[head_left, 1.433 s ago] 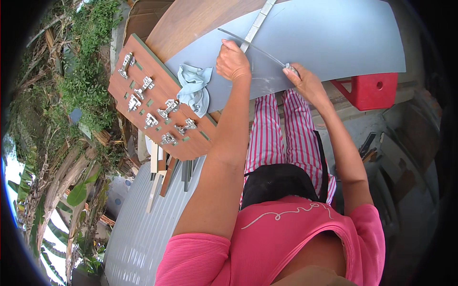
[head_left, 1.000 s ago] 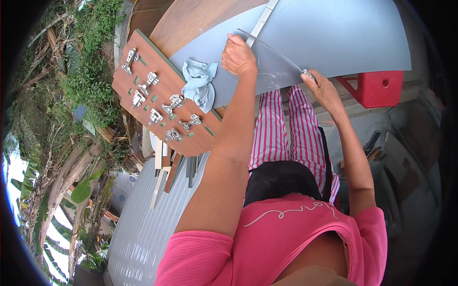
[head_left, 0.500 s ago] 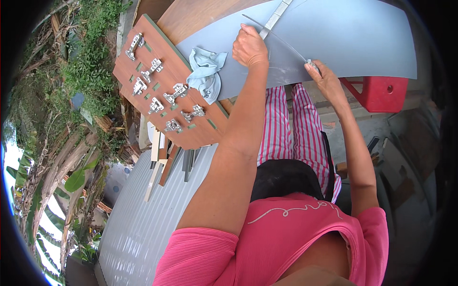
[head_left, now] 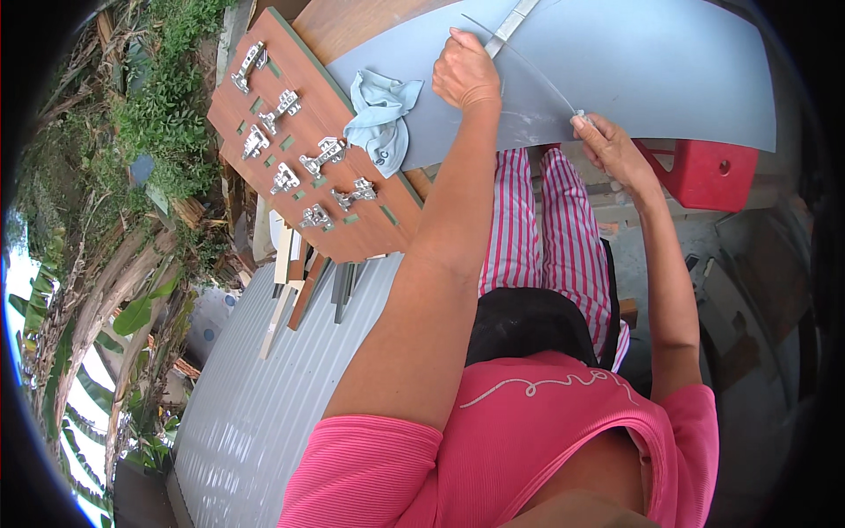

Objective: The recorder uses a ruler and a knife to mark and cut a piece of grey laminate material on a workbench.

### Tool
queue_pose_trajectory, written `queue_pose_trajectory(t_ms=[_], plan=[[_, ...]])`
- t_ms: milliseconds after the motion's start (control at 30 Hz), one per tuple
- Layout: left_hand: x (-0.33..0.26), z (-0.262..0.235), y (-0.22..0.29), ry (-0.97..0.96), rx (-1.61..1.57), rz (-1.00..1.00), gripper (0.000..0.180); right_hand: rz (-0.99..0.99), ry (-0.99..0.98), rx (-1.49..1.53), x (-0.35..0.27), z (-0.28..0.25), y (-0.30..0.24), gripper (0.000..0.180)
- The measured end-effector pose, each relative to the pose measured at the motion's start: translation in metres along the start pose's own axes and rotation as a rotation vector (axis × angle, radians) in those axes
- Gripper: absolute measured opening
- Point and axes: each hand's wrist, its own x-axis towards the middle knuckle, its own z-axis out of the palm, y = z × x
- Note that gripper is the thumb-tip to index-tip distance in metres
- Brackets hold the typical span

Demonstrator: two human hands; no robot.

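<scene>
A large blue-grey sheet lies in front of me with a curved outline. My left hand is closed in a fist over it, at the near end of a flat silver bar. A thin pale strip with a darker far tip crosses the bar and runs to my right hand. The right thumb and fingers pinch the strip's near end near the sheet's edge; a small whitish bit shows at the fingertips. What lies inside the left fist is hidden.
Left of the sheet, a brown board carries several metal hinges. A light-blue cloth lies between them. A red plastic stool stands under the sheet's right side. Wood and metal strips lie on corrugated grey sheeting.
Both hands have shifted slightly to the right in the picture, and the strip with them. The right hand has turned a little, showing more of its curled fingers.
</scene>
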Motion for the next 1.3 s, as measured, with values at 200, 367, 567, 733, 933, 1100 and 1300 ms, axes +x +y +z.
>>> queue_pose_trajectory(t_ms=[200, 367, 567, 733, 933, 1100, 1300], plan=[[0.001, -0.005, 0.001, -0.017, 0.020, -0.012, 0.051, 0.037, -0.017, 0.155, 0.008, 0.009, -0.018, 0.048], [-0.003, 0.001, 0.006, -0.084, 0.006, -0.037, 0.053, -0.061, -0.017, 0.121, 0.049, 0.013, -0.035, 0.052], [0.000, -0.003, -0.002, 0.052, 0.029, 0.001, 0.050, 0.012, -0.035, 0.095, 0.006, 0.001, -0.020, 0.049], [-0.002, -0.003, 0.005, 0.025, 0.037, 0.000, 0.050, -0.018, 0.000, 0.098, 0.017, 0.004, -0.030, 0.052], [-0.003, -0.001, 0.007, 0.020, 0.052, -0.008, 0.053, -0.039, 0.025, 0.054, 0.039, 0.009, -0.051, 0.062], [-0.002, -0.008, 0.004, -0.039, 0.064, -0.035, 0.054, 0.077, -0.067, 0.155, -0.004, -0.015, -0.006, 0.060], [-0.010, -0.005, 0.017, -0.134, 0.032, -0.062, 0.056, -0.092, 0.109, 0.116, 0.043, 0.009, -0.016, 0.064]])
